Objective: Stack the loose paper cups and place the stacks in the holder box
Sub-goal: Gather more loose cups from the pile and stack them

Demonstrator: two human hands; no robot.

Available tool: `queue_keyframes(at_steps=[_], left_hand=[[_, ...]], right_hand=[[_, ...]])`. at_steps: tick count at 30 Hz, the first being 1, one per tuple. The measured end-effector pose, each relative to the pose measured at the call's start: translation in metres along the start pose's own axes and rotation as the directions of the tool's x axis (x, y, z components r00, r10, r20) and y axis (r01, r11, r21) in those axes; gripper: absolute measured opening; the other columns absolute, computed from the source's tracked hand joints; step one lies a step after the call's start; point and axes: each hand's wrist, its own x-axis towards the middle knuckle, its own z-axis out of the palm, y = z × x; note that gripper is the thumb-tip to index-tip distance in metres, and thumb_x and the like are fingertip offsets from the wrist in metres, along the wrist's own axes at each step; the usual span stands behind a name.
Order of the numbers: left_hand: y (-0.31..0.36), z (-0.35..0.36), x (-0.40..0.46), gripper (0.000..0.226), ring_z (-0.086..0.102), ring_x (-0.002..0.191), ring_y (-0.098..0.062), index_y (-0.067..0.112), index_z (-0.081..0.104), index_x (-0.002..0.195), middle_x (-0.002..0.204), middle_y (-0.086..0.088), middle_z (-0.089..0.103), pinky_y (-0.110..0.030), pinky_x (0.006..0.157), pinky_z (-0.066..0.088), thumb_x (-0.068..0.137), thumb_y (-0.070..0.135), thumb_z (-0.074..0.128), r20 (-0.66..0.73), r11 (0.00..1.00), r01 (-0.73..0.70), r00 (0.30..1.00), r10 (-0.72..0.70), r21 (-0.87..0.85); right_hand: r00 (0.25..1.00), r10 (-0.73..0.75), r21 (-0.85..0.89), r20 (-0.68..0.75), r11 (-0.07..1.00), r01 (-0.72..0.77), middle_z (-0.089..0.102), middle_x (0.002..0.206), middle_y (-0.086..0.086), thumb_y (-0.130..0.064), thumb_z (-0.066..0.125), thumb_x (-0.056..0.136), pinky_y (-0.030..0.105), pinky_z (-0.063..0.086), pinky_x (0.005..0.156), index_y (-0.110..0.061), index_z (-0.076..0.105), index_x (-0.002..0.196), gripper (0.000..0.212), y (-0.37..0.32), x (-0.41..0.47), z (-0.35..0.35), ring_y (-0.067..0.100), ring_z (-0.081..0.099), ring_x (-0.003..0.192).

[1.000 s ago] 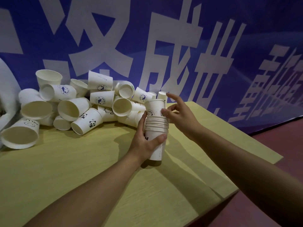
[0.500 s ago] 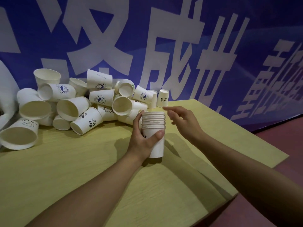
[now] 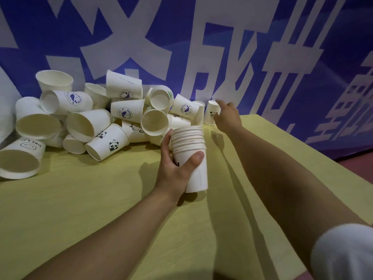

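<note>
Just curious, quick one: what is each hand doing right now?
Left hand: holding the stack of cups, fingers curled round it.
Right hand: open, reaching toward the upside-down panda cup, not gripping it.

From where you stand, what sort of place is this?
Probably an event or exhibition hall, not a home: a huge blue banner with large white characters, a plain yellow table, and a heap of disposable paper cups being stacked.

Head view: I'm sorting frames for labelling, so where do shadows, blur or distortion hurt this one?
Head view: hard shadows from both arms and the stack fall on the table, so the light is strong; the right hand reaching toward the panda cup is motion-blurred; the left hand gripping the stack is sharp; wide-angle bending stretches the banner edges.
</note>
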Motion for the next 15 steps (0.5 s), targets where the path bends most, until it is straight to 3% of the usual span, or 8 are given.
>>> queue_keyframes(at_steps=[6,11,15], left_hand=[[-0.003,0.000,0.003,0.101,0.072,0.104,-0.027,0.051,0.035,0.144,0.124,-0.005,0.068,-0.048,0.086,0.061,0.058,0.045,0.087,0.026,1.000,-0.001,1.000,0.001,-0.004],[-0.003,0.000,0.002,0.099,0.072,0.105,-0.028,0.053,0.037,0.142,0.124,-0.006,0.069,-0.048,0.086,0.061,0.058,0.043,0.087,0.037,1.000,-0.014,0.999,0.014,-0.009],[-0.002,0.000,0.000,0.099,0.072,0.106,-0.026,0.054,0.038,0.141,0.125,-0.005,0.069,-0.047,0.088,0.060,0.056,0.043,0.087,0.046,1.000,-0.016,0.999,0.016,0.001]], right_hand=[[1.000,-0.023,-0.073,0.002,0.997,0.023,0.048,0.135,0.011,-0.019,0.059,0.099,0.044,0.048,0.098,-0.024,0.048,0.145,0.047,0.007,0.022,0.011,0.033,0.048,0.121],[0.991,-0.032,-0.064,-0.133,0.998,0.024,0.047,0.134,0.007,-0.021,0.066,0.095,0.037,0.047,0.098,-0.015,0.061,0.127,0.033,0.013,0.015,0.009,0.029,0.046,0.121],[0.975,0.046,0.138,-0.216,0.990,-0.016,0.040,0.147,0.007,-0.020,0.059,0.100,0.036,0.039,0.108,-0.010,0.059,0.123,0.025,0.006,-0.003,-0.007,0.028,0.039,0.131]])
